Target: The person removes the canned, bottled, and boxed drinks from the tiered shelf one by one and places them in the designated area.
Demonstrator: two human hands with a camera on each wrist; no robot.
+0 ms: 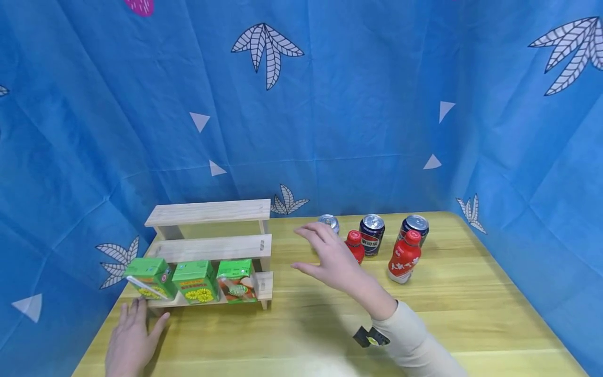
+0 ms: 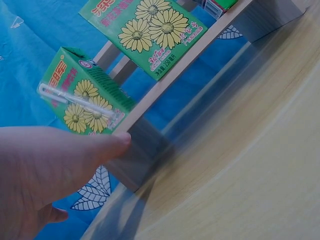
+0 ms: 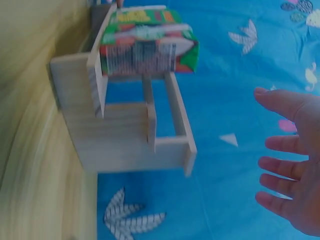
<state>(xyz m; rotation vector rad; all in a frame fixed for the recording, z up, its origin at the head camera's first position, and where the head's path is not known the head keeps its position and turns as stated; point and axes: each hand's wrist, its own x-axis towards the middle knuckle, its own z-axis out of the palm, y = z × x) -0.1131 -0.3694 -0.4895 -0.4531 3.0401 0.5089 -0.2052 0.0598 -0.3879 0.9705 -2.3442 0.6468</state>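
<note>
Reference: the wooden rack (image 1: 212,248). Three green drink cartons (image 1: 194,283) sit in a row on its lowest shelf (image 1: 265,285); the leftmost has a wrapped straw (image 1: 147,288) on its front. My left hand (image 1: 132,337) is at the rack's left front corner, thumb spread from the fingers. My right hand (image 1: 330,256), empty, fingers apart, is raised right of the rack. Farther right of the rack: two red bottles (image 1: 404,257), three cans (image 1: 372,235).
</note>
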